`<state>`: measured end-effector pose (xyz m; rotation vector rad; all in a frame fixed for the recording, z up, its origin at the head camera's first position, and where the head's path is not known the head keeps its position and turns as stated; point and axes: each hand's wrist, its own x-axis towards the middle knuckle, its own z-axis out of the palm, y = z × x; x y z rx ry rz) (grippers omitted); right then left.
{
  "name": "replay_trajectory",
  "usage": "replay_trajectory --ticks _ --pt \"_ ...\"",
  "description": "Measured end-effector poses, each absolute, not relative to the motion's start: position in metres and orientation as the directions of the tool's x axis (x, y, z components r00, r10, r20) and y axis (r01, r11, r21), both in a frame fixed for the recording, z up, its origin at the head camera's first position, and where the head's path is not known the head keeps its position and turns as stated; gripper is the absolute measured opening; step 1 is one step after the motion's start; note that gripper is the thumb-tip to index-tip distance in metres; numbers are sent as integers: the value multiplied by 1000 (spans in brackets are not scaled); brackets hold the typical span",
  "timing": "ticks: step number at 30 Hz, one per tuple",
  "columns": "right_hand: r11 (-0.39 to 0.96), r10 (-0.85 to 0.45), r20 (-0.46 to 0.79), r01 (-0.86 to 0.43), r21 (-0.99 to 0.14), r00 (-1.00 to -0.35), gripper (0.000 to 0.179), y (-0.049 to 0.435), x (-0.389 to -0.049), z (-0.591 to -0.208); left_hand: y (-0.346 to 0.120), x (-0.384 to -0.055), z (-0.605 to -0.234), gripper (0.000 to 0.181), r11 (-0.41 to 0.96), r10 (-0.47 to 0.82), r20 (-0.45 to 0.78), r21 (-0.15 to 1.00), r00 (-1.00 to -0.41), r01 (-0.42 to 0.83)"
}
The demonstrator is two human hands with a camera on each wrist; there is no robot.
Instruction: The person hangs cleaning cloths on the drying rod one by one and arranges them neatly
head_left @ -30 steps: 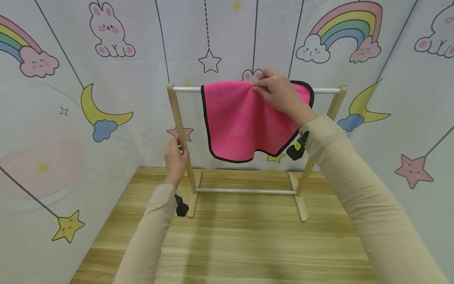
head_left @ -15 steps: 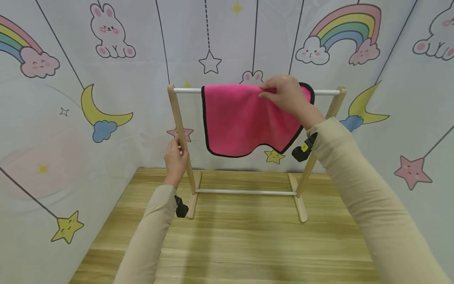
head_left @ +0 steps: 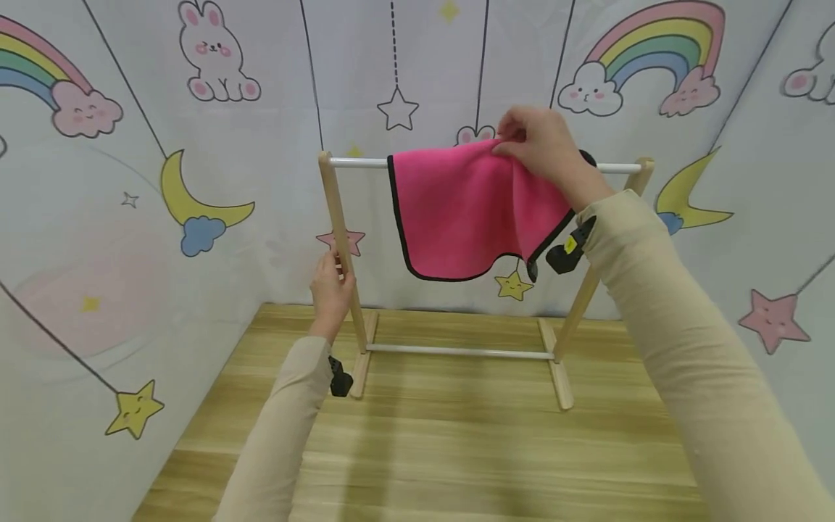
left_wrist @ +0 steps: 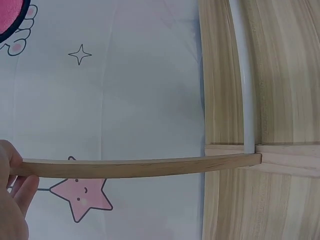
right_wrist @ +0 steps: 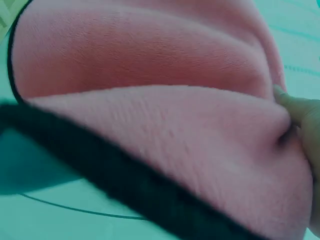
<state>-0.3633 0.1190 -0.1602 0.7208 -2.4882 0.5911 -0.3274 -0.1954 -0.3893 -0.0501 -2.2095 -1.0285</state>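
A pink towel (head_left: 457, 210) with black edging hangs over the white top bar (head_left: 359, 163) of a small wooden rack. My right hand (head_left: 544, 148) pinches the towel's upper fold right of its middle and lifts it above the bar's line, so the lower right part bunches into folds. In the right wrist view the pinched cloth (right_wrist: 175, 125) fills most of the picture, with the thumb and fingers at the right edge. My left hand (head_left: 331, 290) grips the rack's left post (head_left: 342, 225) at mid height; the left wrist view shows fingers around the post (left_wrist: 140, 169).
The rack's right post (head_left: 580, 301) and lower white bar (head_left: 457, 351) stand on wooden feet on a wood-grain surface (head_left: 457, 449). Behind and beside it hangs a white backdrop (head_left: 274, 145) printed with rabbits, stars, moons and rainbows.
My right hand lowers slightly, then rises and shifts right, pulling the towel's top fold up; the towel's lower edge has moved up. My left hand stays on the post.
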Motion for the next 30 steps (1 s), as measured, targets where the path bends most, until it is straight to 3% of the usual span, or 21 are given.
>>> replay_trajectory --ticks 3,12,21,30 --pt "792 -335 517 -532 -298 -788 19 124 -363 -162 -194 -327 -389 37 687 -241 598 661 -764 301" --pt "822 -456 461 -559 -109 -761 24 134 -350 -164 -194 -326 -389 36 679 -253 599 669 -760 302" --pt "803 -442 428 -561 -202 -788 28 157 -346 -180 -195 -327 -393 34 702 -241 646 632 -725 330" --pt "797 -443 573 -596 -101 -690 25 166 -346 -185 -194 -328 -392 33 705 -242 640 632 -729 320"
